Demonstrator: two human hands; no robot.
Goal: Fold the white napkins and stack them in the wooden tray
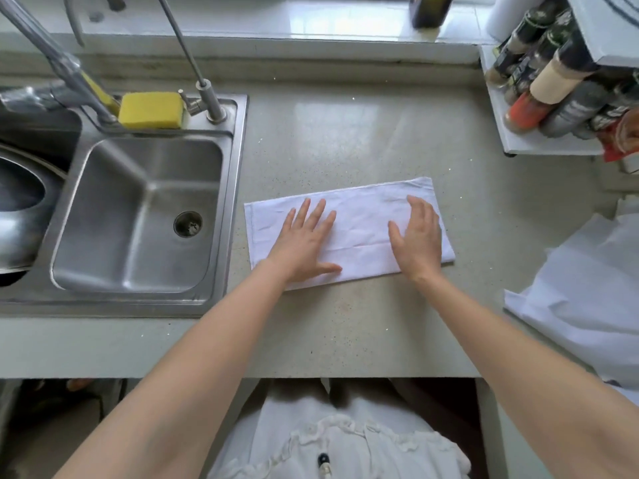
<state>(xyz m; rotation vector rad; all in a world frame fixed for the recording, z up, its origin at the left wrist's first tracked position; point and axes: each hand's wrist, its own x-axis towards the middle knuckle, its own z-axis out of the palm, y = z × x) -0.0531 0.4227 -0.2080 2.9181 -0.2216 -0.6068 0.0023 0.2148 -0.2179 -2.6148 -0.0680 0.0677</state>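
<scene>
Half-folded rectangular white cloth napkin lies just right of the stainless steel sink, left hand and right hand flat, fingers straight, pressing it; smooth outward evenly before next fold.

A home kitchen. Shown by a steel sink with drain, set into a speckled counter; two taps behind the basin; a yellow sponge on the sink's rim; a pot in the next basin at left. Also by a white rack of spice jars at the counter's right, and a tiled sill along the back.
</scene>
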